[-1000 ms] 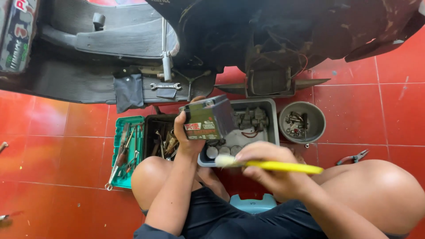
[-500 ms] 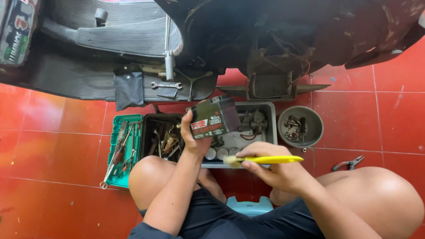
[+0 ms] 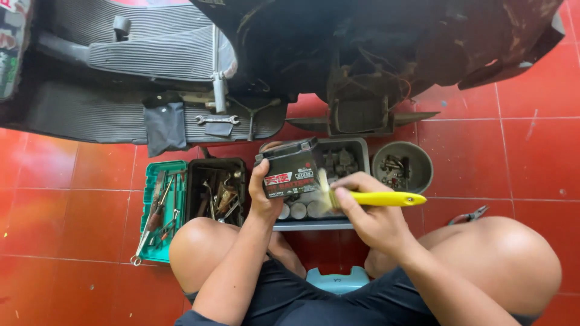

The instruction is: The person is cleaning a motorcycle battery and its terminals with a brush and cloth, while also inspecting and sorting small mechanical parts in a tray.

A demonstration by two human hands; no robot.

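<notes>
My left hand [image 3: 264, 196] grips a small black battery [image 3: 292, 168] with a red and white label, held up over the grey tray [image 3: 356, 149]. A paintbrush with a yellow handle [image 3: 383, 198] is in my right hand [image 3: 364, 208], and its pale bristles touch the battery's right side. I am squatting with both knees in view, low on a pale blue stool [image 3: 338, 280].
A stripped scooter body [image 3: 374, 42] and its ribbed black footboard [image 3: 121, 66] lie ahead on red floor tiles. A green tool tray [image 3: 158, 211], a black box of tools [image 3: 216, 192], a round grey bowl of parts [image 3: 401, 167] and pliers [image 3: 469, 215] surround me.
The battery has turned so its labelled face shows toward me. My right hand has brought the brush up from below until its bristles touch the battery's side.
</notes>
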